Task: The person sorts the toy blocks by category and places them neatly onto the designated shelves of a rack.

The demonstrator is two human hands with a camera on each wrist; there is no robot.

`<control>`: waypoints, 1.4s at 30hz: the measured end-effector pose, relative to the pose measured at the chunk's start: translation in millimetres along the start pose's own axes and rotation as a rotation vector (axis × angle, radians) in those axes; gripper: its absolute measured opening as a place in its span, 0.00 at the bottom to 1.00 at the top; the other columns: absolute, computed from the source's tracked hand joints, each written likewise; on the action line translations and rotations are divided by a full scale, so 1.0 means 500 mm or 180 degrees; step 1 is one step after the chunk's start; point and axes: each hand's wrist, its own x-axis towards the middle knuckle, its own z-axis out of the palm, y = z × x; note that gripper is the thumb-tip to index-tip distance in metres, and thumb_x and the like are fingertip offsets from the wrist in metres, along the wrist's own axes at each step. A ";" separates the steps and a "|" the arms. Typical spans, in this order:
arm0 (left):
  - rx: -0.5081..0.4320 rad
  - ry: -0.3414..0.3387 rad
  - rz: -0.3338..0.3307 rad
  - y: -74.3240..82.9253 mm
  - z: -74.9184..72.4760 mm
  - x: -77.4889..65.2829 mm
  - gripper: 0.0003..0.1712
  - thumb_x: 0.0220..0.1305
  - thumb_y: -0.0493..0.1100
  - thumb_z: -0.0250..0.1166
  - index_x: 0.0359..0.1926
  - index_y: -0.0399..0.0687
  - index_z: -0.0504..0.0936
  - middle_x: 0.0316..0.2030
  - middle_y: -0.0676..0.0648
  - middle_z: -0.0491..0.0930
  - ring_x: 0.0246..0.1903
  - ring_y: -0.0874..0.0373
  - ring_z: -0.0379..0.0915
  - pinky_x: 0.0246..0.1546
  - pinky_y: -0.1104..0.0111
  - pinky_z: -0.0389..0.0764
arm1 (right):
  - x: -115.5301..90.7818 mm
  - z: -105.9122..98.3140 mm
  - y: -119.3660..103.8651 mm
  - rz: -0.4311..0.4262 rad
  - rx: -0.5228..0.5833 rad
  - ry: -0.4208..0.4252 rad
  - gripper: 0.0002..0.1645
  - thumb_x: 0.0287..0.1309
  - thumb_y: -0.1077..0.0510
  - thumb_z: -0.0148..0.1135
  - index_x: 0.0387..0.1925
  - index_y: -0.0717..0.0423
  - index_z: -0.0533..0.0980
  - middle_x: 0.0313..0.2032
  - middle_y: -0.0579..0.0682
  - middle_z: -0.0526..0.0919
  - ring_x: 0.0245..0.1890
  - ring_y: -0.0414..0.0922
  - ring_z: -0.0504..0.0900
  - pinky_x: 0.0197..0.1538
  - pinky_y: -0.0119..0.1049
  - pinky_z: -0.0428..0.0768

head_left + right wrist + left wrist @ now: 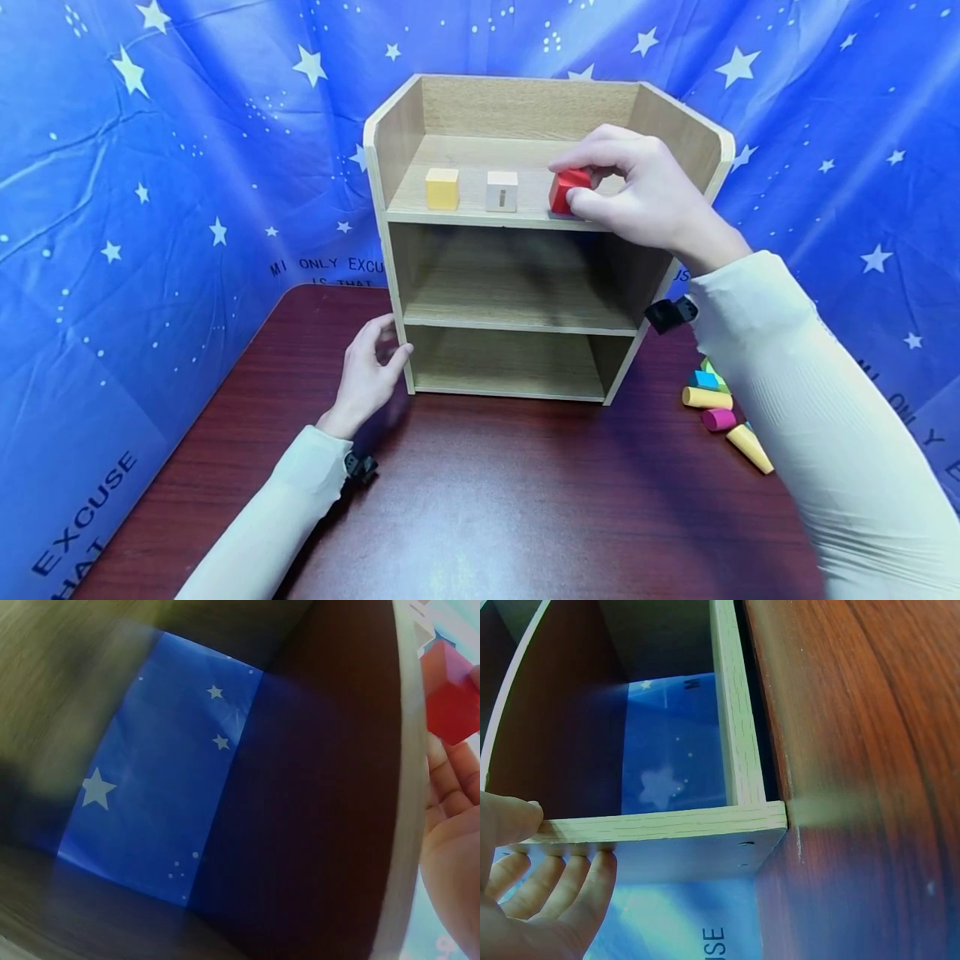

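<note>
My right hand pinches a red block between thumb and fingers, at the front of the top board of a small wooden shelf unit. Left of it on that board stand a white block with a dark mark and a yellow block. The right wrist view catches the red block at its right edge. Lower down, my left hand holds the unit's left side panel. In the left wrist view, its thumb lies on one side of the panel edge and its fingers on the other.
On the dark red table, right of the unit, lie several loose blocks, among them a yellow cylinder, a magenta piece and a blue piece. My right sleeve partly covers them. A blue starry cloth hangs behind.
</note>
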 end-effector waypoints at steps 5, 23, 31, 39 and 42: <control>-0.0011 -0.0007 0.0020 0.002 -0.001 0.001 0.26 0.55 0.28 0.67 0.55 0.37 0.74 0.43 0.41 0.79 0.40 0.52 0.80 0.38 0.65 0.85 | 0.009 0.009 0.020 0.0101 0.0038 -0.0092 0.17 0.51 0.66 0.61 0.45 0.57 0.83 0.37 0.47 0.79 0.37 0.39 0.72 0.38 0.26 0.69; -0.0052 -0.0014 0.0007 0.003 0.000 0.000 0.25 0.55 0.29 0.67 0.55 0.37 0.74 0.42 0.41 0.78 0.40 0.52 0.80 0.39 0.67 0.85 | 0.016 0.017 0.033 0.0257 0.0135 -0.0225 0.18 0.52 0.66 0.60 0.46 0.54 0.83 0.37 0.45 0.79 0.33 0.40 0.72 0.34 0.28 0.71; -0.0021 -0.0015 0.0020 0.000 0.001 0.001 0.26 0.55 0.29 0.67 0.56 0.37 0.74 0.43 0.41 0.78 0.41 0.51 0.80 0.39 0.66 0.85 | 0.015 0.016 0.032 0.0292 0.0247 -0.0268 0.19 0.53 0.67 0.58 0.46 0.54 0.83 0.37 0.46 0.79 0.34 0.41 0.73 0.35 0.28 0.73; -0.0037 -0.0015 -0.0013 0.000 0.001 -0.001 0.25 0.55 0.28 0.67 0.55 0.37 0.74 0.43 0.41 0.78 0.41 0.52 0.80 0.39 0.67 0.85 | 0.016 0.017 0.037 0.0339 0.0287 -0.0296 0.19 0.53 0.67 0.58 0.47 0.54 0.82 0.40 0.46 0.79 0.35 0.42 0.73 0.36 0.28 0.74; -0.0028 -0.0015 0.0004 0.001 0.000 0.000 0.26 0.55 0.29 0.67 0.56 0.37 0.74 0.43 0.41 0.78 0.41 0.52 0.80 0.39 0.67 0.85 | 0.017 0.017 0.038 0.0318 0.0277 -0.0306 0.20 0.53 0.67 0.59 0.48 0.54 0.82 0.39 0.46 0.79 0.35 0.42 0.73 0.36 0.28 0.74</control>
